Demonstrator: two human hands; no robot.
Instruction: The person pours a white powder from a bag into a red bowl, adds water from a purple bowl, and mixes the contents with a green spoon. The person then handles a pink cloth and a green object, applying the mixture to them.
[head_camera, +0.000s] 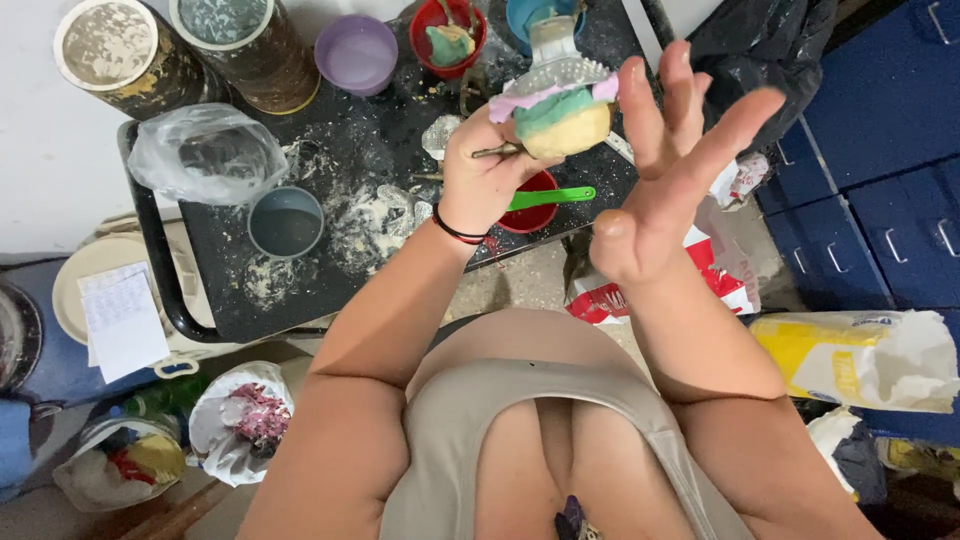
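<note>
Dental mould (556, 110) held up over the black tabletop (300, 290).

Left hand (485, 175) gripping the tray's metal handle from below; right hand (665, 170) spread wide, holding nothing. Probably light, soft and smeary on top, likely fragile; best taken by the handle, not the paste.

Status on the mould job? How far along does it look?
Done: a yellow, green and pink lump already fills a clear perforated tray; powder is spilled over the black table. In hand: the left hand holds the filled tray up with a thin metal tool; the right hand is open beside it. Left: the lump is still in the tray.
</note>
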